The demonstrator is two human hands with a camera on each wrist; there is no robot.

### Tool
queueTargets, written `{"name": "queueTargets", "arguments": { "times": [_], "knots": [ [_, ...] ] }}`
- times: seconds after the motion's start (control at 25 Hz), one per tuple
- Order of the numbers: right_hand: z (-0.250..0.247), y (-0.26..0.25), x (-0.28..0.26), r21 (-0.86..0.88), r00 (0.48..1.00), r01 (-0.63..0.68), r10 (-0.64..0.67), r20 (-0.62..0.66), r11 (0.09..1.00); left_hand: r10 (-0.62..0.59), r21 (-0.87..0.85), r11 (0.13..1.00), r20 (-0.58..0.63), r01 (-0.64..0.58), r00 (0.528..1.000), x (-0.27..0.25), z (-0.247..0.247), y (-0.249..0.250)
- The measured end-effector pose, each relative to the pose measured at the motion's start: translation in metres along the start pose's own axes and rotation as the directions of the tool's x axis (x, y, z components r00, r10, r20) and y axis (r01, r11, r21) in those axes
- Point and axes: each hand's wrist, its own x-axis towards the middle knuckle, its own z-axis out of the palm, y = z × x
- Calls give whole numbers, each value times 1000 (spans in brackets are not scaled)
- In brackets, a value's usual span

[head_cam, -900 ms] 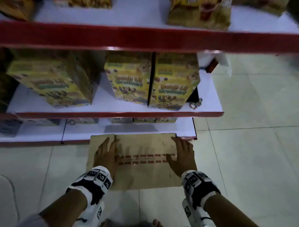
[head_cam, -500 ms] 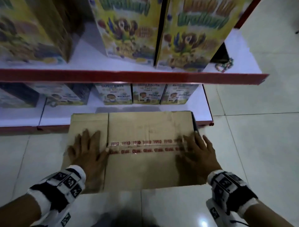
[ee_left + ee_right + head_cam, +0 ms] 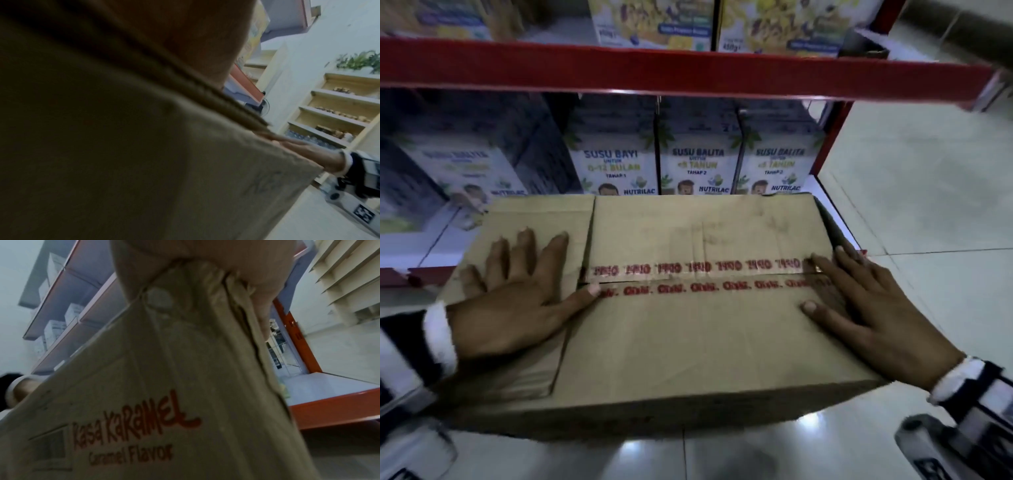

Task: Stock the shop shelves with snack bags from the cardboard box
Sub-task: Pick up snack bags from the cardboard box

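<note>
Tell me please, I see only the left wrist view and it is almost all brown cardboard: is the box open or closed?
Observer: Closed. In the head view the cardboard box has its top flaps down, and tape with red print runs along the seam.
Operator: Where does the left hand lie?
Observer: The left hand lies flat on the left part of the top, with its fingers spread and the thumb tip at the seam.
Operator: And the right hand?
Observer: The right hand lies flat on the right end of the top, with its fingers across the tape.
</note>
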Motion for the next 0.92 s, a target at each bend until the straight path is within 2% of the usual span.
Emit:
{"name": "queueTargets", "arguments": {
  "times": [0.12, 0.28, 0.4, 0.44, 0.52, 0.56, 0.6, 0.68, 0.76, 0.84, 0.92],
  "knots": [
    [-8, -8, 0, -17, 999, -50, 50, 8, 999, 35, 32, 999, -38, -34, 999, -5, -8, 4],
    [-3, -18, 6, -174, 996, -85, 84, -17, 981, 54, 49, 997, -15, -53, 998, -13, -17, 11],
    [-2, -26, 11, -246, 995, 10, -35, -95, 969, 30, 25, 999, 1, -30, 1000, -21, -29, 16],
    [-3, -30, 11, -228, 990, 73, -98, -101, 971, 59, -17, 998, -8, -59, 998, -25, -37, 16],
    [-3, -41, 10, -114, 981, 165, -174, -82, 980, 209, -156, 963, -71, -218, 975, -32, -58, 14],
    [-3, -46, 10, -72, 980, 182, -187, -71, 981, 286, -230, 924, -113, -305, 952, -33, -72, 8],
    [-2, -48, 9, -62, 980, 184, -188, -62, 981, 311, -291, 893, -151, -343, 938, -34, -86, 0],
    [-5, -54, 10, -81, 984, 159, -164, -64, 984, 247, -384, 872, -187, -302, 951, -35, -119, -30],
    [-9, -57, 11, -94, 989, 130, -136, -64, 987, 174, -407, 878, -217, -252, 960, -34, -144, -77],
    [-12, -57, 12, -106, 993, 78, -86, -78, 991, 87, -240, 963, -161, -125, 983, -42, -153, -119],
    [-17, -54, 9, -109, 986, -72, 55, -155, 991, 75, 18, 997, -59, -74, 995, -40, -136, -148]
  ]
}}
